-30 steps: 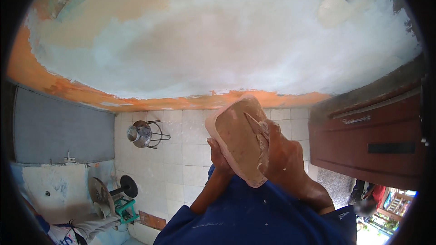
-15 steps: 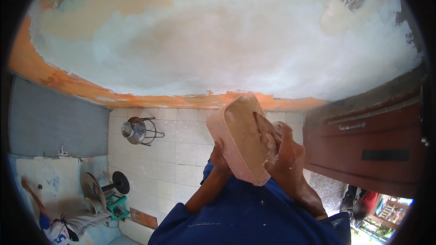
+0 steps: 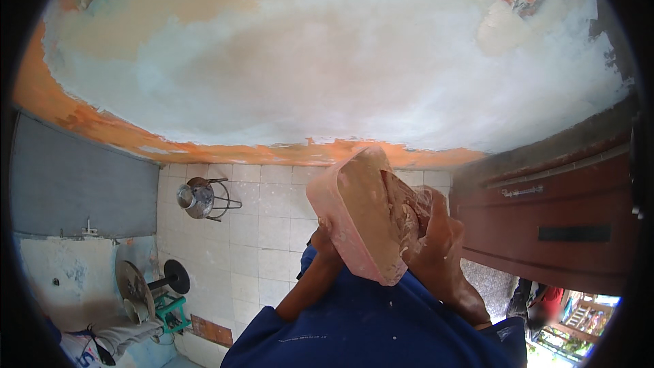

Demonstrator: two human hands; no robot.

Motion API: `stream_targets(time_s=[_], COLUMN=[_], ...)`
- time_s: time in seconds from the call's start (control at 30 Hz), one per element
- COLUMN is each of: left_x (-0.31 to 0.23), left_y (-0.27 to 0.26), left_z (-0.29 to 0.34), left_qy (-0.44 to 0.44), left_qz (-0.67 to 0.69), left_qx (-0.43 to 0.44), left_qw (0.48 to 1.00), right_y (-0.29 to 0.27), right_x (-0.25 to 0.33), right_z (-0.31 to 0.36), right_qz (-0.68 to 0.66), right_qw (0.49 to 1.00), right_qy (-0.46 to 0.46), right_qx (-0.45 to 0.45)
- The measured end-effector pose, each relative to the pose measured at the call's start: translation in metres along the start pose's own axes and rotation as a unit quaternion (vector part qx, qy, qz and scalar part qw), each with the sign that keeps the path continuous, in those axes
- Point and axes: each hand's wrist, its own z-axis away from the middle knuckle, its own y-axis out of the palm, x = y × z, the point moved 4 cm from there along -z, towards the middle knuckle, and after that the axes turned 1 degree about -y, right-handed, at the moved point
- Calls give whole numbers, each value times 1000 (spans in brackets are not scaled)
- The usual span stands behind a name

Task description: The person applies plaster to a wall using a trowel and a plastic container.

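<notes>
A pink rectangular tub [image 3: 332, 215] is tilted in front of my body, its inside coated or filled with smooth brown-beige paste [image 3: 364, 197]. My left hand [image 3: 327, 240] is closed on the tub's left side, gripping it from below. At the tub's right side is my right hand [image 3: 436, 232], its fingers bent inward and smeared with paste. Ridged wet paste covers what lies under those fingers, so whatever they hold cannot be made out. Beyond the tub rises a wall [image 3: 327, 68] with patchy white and beige coating over orange paint.
A round metal stool [image 3: 214, 199] with a pot [image 3: 186, 195] on it stands left on the tiled floor [image 3: 272, 215]. At lower left are a round table on its side [image 3: 135, 291] and a green stool [image 3: 172, 312]. A dark red door [image 3: 545, 211] is right; people are at both lower sides.
The tub has shifted slightly left and down with my left hand. My right hand has moved a little right and down along its side. At lower left, a person's raised arm has dropped from view.
</notes>
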Motion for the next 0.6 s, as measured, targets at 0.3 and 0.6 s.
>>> stream_targets(time_s=[0.3, 0.6], left_x=[28, 6], left_y=[-38, -13], left_z=[12, 8], left_qy=[-108, -93], left_qz=[126, 97], left_qx=[51, 1], left_qw=[985, 991], right_y=[12, 22], right_x=[4, 6], right_z=[2, -8], right_qz=[39, 10], right_qw=[999, 1000], right_qy=[17, 21], right_qx=[-14, 17])
